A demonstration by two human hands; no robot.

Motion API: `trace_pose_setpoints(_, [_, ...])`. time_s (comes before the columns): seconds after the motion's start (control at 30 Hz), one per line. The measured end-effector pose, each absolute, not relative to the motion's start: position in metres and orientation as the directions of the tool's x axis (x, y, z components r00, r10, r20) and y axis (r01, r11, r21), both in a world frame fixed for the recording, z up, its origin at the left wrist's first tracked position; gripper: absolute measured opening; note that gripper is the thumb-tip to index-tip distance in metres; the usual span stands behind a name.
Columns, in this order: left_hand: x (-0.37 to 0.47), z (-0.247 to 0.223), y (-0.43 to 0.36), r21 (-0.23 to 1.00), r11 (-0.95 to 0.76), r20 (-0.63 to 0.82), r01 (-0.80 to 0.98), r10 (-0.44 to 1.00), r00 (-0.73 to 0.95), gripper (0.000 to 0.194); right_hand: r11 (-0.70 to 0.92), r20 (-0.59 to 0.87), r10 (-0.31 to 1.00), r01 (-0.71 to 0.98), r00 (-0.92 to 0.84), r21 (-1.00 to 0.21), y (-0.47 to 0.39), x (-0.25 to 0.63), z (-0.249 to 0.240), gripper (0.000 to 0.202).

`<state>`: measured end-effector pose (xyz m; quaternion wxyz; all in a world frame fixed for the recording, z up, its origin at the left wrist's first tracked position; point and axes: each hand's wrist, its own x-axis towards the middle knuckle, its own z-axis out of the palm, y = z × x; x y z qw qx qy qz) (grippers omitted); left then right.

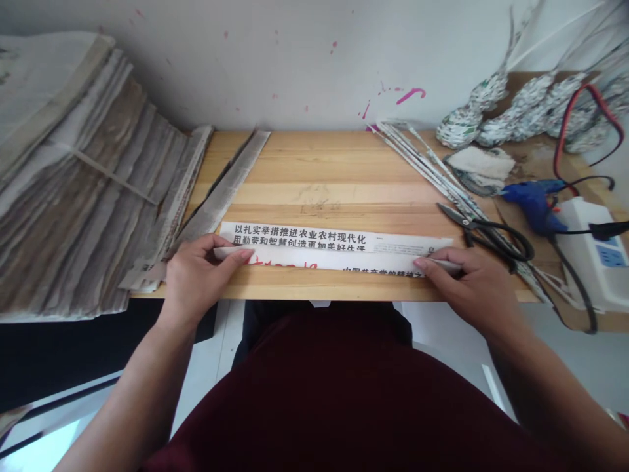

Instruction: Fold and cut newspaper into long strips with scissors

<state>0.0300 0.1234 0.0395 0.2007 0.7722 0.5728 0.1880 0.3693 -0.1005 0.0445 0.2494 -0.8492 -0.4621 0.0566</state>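
Note:
A folded newspaper strip with black and red printing lies lengthwise near the front edge of the wooden table. At its left end, my left hand pinches the folded-up edge between thumb and fingers. My right hand grips the opposite end in the same way, thumb on top. The near edge of the strip is turned up over the part behind it, so two layers show. The fingertips under the paper are partly hidden.
At left stand a tied newspaper stack and cut newspaper strips. To the right are scissors, rolled paper sticks, a blue glue gun, a white power strip and woven paper pieces. A wall rises behind.

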Motion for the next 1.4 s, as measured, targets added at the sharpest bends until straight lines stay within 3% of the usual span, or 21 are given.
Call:
trace_pose_setpoints(0.27, [0.034, 0.028, 0.123, 0.4, -0.486, 0.283, 0.777, 0.872, 0.4, 0.022, -0.462, 0.179, 0.792, 0.765, 0.583, -0.448, -0.099, 0.364, 0.038, 0.027])
trace_pose_setpoints(0.4, [0.037, 0.03, 0.111, 0.229, -0.576, 0.393, 0.785, 0.793, 0.466, 0.024, -0.46, 0.22, 0.783, 0.78, 0.582, -0.424, -0.096, 0.363, 0.035, 0.023])
trace_pose_setpoints(0.53, [0.039, 0.027, 0.107, 0.021, -0.69, 0.524, 0.724, 0.624, 0.58, 0.02, -0.448, 0.217, 0.794, 0.788, 0.568, -0.422, -0.095, 0.363, 0.035, 0.021])
trace_pose_setpoints(0.67, [0.039, 0.032, 0.117, -0.009, -0.924, 0.319, 0.383, 0.361, 0.877, 0.038, -0.441, 0.21, 0.805, 0.796, 0.555, -0.414, -0.094, 0.364, 0.036, 0.021])
trace_pose_setpoints(0.73, [0.039, 0.039, 0.121, 0.011, -0.951, 0.222, 0.309, 0.303, 0.927, 0.042, -0.447, 0.198, 0.805, 0.792, 0.559, -0.417, -0.095, 0.363, 0.036, 0.022])
trace_pose_setpoints(0.87, [0.05, 0.051, 0.106, -0.024, -0.92, 0.198, 0.391, 0.379, 0.904, 0.038, -0.452, 0.21, 0.797, 0.79, 0.566, -0.414, -0.096, 0.363, 0.035, 0.021])
trace_pose_setpoints(1.13, [0.075, 0.04, 0.065, -0.134, -0.905, 0.139, 0.403, 0.386, 0.912, 0.071, -0.462, 0.221, 0.791, 0.795, 0.57, -0.393, -0.096, 0.363, 0.034, 0.021])
trace_pose_setpoints(1.23, [0.076, 0.039, 0.066, -0.095, -0.901, 0.147, 0.423, 0.407, 0.901, 0.069, -0.459, 0.227, 0.794, 0.802, 0.563, -0.383, -0.096, 0.361, 0.034, 0.021])
trace_pose_setpoints(1.4, [0.083, 0.041, 0.071, 0.036, -0.881, 0.204, 0.471, 0.468, 0.86, 0.035, -0.453, 0.251, 0.789, 0.806, 0.562, -0.38, -0.097, 0.361, 0.033, 0.018])
